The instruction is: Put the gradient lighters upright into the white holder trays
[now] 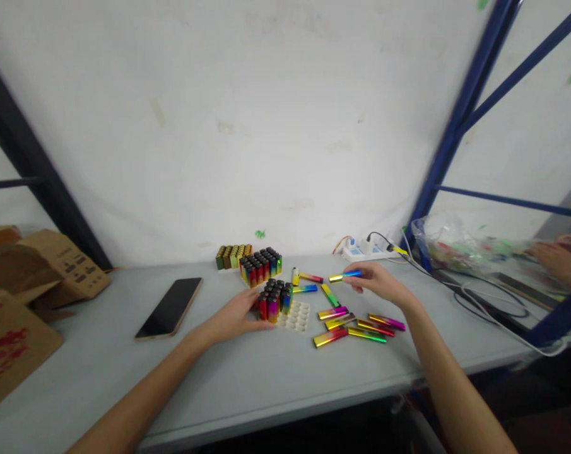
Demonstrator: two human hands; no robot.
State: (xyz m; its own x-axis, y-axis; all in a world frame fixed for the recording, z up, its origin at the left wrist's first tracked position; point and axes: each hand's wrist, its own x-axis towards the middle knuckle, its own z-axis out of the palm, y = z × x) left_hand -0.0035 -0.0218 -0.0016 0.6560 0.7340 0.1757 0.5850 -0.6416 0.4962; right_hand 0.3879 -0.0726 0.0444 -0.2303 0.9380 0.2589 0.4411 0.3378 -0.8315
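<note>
My right hand (380, 282) pinches one end of a shiny yellow-and-blue tube (344, 276), raised above the table. My left hand (240, 317) grips the left side of a pale tray (298, 317), its thumb in front and its fingers partly hidden behind the tubes. Black-topped metallic tubes (273, 301) stand upright in the tray's left part, while round hollows show on its right. Several loose gradient-coloured tubes (351, 325) lie between my hands, some overlapping. Behind the tray stands a full block of black-topped tubes (260, 265), with a gold-and-olive block (233, 255) farther back.
A phone (170, 309) lies left of my left hand, near cardboard boxes (65, 268). A white power strip (368, 249) with cables sits against the wall. Blue rack posts (455, 132) rise at right; beyond them are a plastic bag (448, 243) and another person's hand (557, 261).
</note>
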